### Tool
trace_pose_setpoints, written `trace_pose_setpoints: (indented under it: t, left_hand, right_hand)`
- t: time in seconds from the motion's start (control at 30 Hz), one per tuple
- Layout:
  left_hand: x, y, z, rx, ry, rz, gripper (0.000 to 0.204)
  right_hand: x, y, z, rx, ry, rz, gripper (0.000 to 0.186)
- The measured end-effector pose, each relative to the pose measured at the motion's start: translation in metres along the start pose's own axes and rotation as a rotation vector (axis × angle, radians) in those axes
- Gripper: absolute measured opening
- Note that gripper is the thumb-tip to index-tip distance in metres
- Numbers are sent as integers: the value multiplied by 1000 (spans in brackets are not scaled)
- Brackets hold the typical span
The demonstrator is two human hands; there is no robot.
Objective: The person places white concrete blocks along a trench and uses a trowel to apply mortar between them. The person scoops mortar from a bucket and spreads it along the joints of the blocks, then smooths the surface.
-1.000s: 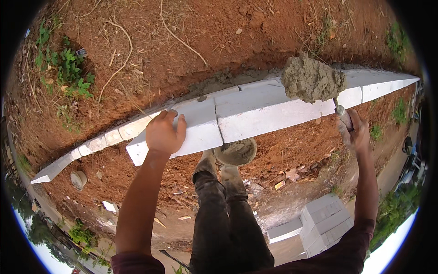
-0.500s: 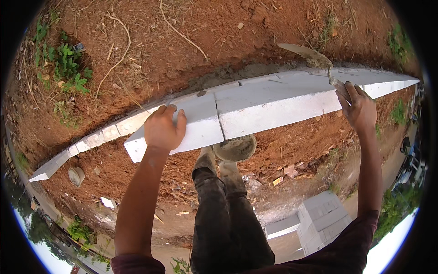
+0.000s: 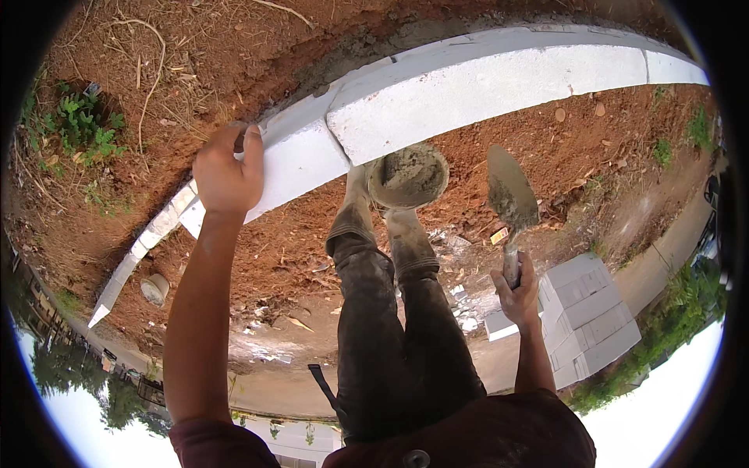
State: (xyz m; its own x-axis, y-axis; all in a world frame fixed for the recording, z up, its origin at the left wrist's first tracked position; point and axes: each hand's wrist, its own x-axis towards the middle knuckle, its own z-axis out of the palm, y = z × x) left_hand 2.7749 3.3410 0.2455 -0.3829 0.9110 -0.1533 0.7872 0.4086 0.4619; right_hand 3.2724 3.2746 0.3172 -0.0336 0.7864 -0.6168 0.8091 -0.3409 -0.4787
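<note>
My left hand [image 3: 226, 173] is on the left end of a white block [image 3: 300, 168], its fingers curled over the far edge and the thumb on top. This block sits in a row of white blocks [image 3: 491, 86], with a narrow joint on its right. Off to the right, closer to my body, my right hand [image 3: 517, 292] is closed round the handle of a trowel [image 3: 511, 191]. The blade points away from me and carries a grey smear of mortar. Between the row and my feet stands a bucket [image 3: 449, 173] with grey mortar inside.
Wet mortar [image 3: 343, 66] lies along the row's far side on reddish soil. A lower course of blocks [image 3: 129, 261] runs off to the left, near a small pale bucket [image 3: 154, 289]. Stacked blocks [image 3: 589, 312] stand behind my right hand. A green plant [image 3: 82, 125] grows at far left.
My right hand has swung the trowel from above the row back toward my body, beside the bucket. My left hand stays on the block; the view has shifted.
</note>
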Motion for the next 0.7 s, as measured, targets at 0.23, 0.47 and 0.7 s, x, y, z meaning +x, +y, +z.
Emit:
trace_pose_setpoints:
  t: [0.23,0.47,0.7]
  left_hand:
    - [2,10,8,-74,71,94,26]
    - [-2,2,6,-78,12,42,26]
    - [-1,3,5,-67,22,61,26]
  right_hand:
    - [18,119,153,33,-251,314,33]
    - [124,77,213,704,-325,778,19]
    - [155,15,262,-355,-399,293,49]
